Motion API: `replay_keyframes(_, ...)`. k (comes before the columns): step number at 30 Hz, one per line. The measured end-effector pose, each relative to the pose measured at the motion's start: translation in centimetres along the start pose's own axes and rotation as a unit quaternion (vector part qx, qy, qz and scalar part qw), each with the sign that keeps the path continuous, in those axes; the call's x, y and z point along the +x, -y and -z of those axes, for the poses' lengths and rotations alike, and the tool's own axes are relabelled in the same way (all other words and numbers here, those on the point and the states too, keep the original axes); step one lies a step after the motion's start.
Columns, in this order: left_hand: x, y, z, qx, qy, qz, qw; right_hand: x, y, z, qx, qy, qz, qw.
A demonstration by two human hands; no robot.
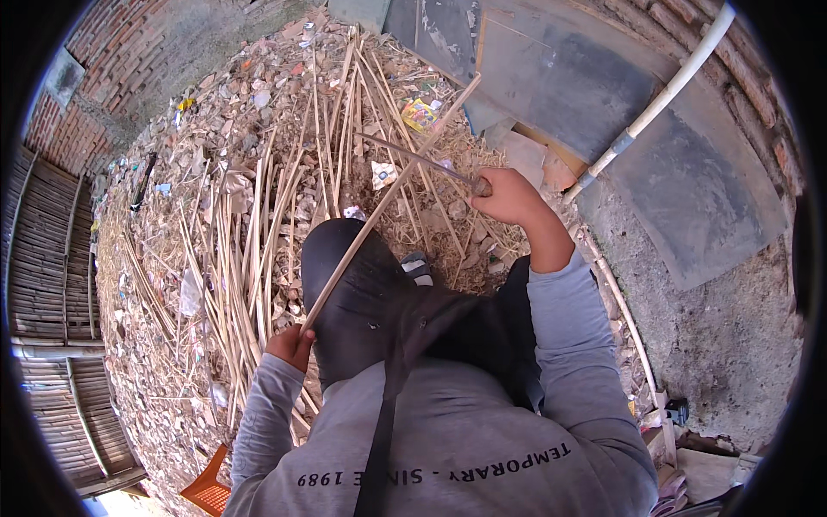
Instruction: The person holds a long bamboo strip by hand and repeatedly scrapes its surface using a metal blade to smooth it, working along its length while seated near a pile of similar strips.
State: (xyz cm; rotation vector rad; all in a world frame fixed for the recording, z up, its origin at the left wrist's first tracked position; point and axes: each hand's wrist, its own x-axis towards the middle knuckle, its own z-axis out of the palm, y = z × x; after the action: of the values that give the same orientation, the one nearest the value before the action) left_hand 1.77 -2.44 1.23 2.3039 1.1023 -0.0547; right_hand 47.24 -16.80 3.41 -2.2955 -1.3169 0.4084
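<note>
My left hand (291, 346) is closed round the near end of a long bamboo strip (366, 228), which slants up and away to the right across my left knee. In my right hand (506, 200) is the handle of a long, narrow-bladed knife (452, 173). Its dark blade points left and crosses the strip near its far part; whether they touch I cannot tell. Left of my knee lies a loose bundle of bamboo strips (258, 250). More strips (340, 129) lie fanned out on the ground ahead.
Dry shavings and litter (155, 284) cover the ground. At right, dark panels (568, 82) and a slanting white pipe (655, 112) stand by a wall. A bamboo slat fence (43, 250) runs along the left. An orange perforated plastic object (207, 489) is at lower left.
</note>
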Motion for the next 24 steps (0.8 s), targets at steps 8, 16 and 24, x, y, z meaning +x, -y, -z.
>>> replay_keyframes(8, -0.8, -1.3, -1.6, 0.046, -0.078, 0.002, 0.996, -0.3, 3.4, -2.3, -0.055, 0.101, 0.088, 0.989)
replay_keyframes(16, 0.2, -1.8, 1.3, 0.108, -0.074, -0.008, 0.991, 0.5, 2.9, -3.2, -0.04, 0.04, 0.033, 0.998)
replay_keyframes(24, 4.5, -4.2, 4.4, 0.212, -0.046, -0.041, 0.975, 0.4, 2.9, -4.2, -0.034, 0.102, -0.01, 0.994)
